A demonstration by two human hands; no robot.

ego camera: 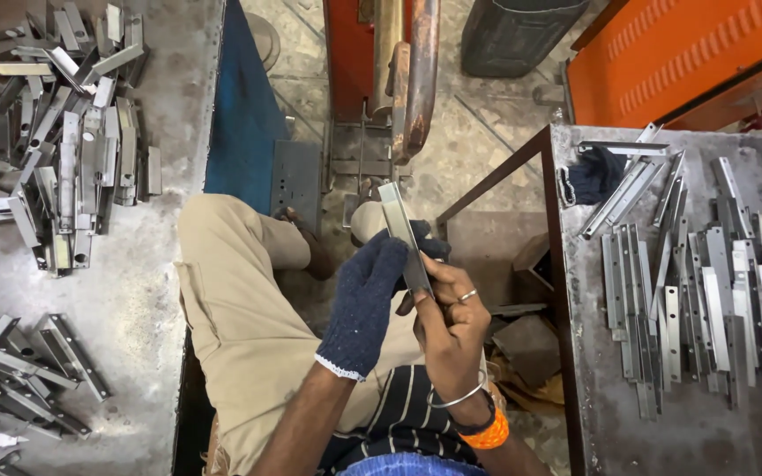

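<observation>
Both forearms rise from the bottom edge, wrists bent inward. The bare right hand (451, 326), ringed and bangled, pinches the lower end of a narrow metal strip (403, 234); the gloved left hand (368, 300) curls closed around its middle, fingertips hidden behind it. The strip tilts up over the lap, toward the orange press (381, 53), whose top is cut off.

Narrow grey metal strip (403, 234), seemingly folded, held tilted.

Dark blue knitted glove with white cuff on the left hand (365, 300), grey metal strip (404, 236), beige trousers (240, 308), orange wristband (487, 434), grey bench (125, 291).
</observation>
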